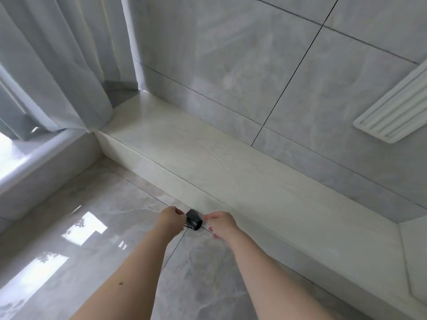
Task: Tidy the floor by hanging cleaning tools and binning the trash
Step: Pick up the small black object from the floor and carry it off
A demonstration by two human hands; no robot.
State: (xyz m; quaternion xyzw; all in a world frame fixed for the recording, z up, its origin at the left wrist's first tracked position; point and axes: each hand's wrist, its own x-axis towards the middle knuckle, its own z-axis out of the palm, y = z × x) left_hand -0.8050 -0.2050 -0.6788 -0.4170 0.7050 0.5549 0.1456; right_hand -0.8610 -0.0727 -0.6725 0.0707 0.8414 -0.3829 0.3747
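Observation:
A small black roll of plastic bags (193, 220) sits low over the glossy grey floor tiles (97, 204), just in front of a pale raised ledge. My left hand (172, 217) is closed on the roll's left side and seems to hold it. My right hand (219, 224) is right of the roll with its fingers loosely spread, close to it; whether it touches the roll is unclear. No cleaning tools and no bin appear in the head view.
The pale ledge (208, 167) runs diagonally along the tiled wall (254, 65). A grey curtain (57, 65) hangs at the left over a low sill (46, 162). A white ribbed panel (392, 107) is fixed to the wall at the right.

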